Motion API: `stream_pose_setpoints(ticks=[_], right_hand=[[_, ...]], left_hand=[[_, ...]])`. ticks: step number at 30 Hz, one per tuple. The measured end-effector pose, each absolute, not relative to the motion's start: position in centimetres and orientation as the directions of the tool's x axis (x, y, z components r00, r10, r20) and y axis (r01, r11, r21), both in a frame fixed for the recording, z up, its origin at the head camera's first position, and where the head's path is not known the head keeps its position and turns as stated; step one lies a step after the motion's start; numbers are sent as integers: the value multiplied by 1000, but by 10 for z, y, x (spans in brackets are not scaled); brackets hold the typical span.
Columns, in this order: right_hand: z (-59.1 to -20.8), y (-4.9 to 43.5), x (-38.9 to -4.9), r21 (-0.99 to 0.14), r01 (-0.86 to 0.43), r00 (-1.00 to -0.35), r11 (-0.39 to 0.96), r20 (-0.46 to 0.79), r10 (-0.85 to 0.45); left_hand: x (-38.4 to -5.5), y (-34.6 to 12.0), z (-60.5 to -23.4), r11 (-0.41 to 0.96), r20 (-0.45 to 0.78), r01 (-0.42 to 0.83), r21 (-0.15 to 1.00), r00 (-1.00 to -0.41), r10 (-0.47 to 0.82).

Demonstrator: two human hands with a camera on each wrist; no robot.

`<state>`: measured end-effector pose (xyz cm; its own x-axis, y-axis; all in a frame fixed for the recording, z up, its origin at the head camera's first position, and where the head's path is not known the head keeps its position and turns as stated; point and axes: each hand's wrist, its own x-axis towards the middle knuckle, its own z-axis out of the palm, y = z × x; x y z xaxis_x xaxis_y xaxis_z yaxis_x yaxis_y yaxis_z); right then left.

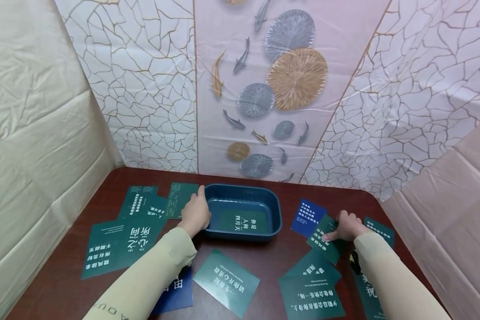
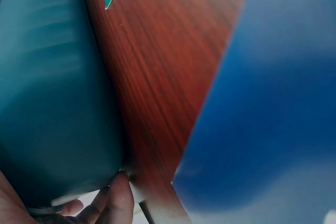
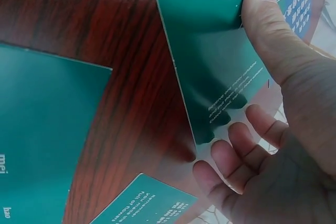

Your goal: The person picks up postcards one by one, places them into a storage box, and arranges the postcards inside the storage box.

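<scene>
1. Green card [image 1: 327,250] is found at 8 o'clock from right hand [image 1: 348,226]; thumb laid on it, other fingers spread near edge.
2. Tray [image 1: 242,236], card's 10 o'clock, is gripped by left hand [image 1: 196,214].

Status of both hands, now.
Left hand: closed, holding the left end of the blue tray.
Right hand: open, thumb resting on a green card.

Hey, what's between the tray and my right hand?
The head view shows bare tabletop beside the tray, then a blue card and the green card under your right hand.
</scene>
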<state>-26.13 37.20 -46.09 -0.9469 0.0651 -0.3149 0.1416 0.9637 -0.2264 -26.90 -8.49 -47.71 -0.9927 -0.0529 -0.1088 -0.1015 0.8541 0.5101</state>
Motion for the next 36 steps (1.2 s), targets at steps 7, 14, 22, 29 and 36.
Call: stream_pose_setpoints(ticks=[7,14,22,29,36], right_hand=[[-462,376,-256,-282,162,-946,946,-317,67],[-462,375,-258,-291,142,-957,946,-285,55],[-465,374,-258,-281,128,-964,951,-262,53],[-467,377,-260,-292,131,-965,948,-256,54],[-466,377,-259,-283,116,-966,952,-255,42]], left_hand=[[-269,-85,-477,849,-115,-99,520,-992,-45],[-269,-86,-477,843,-115,-110,526,-992,-57],[-269,-87,-476,842,-120,-115,526,-991,-60],[-269,-86,-476,843,-107,-107,527,-992,-59],[-268,-85,-475,834,-113,-114,540,-992,-62]])
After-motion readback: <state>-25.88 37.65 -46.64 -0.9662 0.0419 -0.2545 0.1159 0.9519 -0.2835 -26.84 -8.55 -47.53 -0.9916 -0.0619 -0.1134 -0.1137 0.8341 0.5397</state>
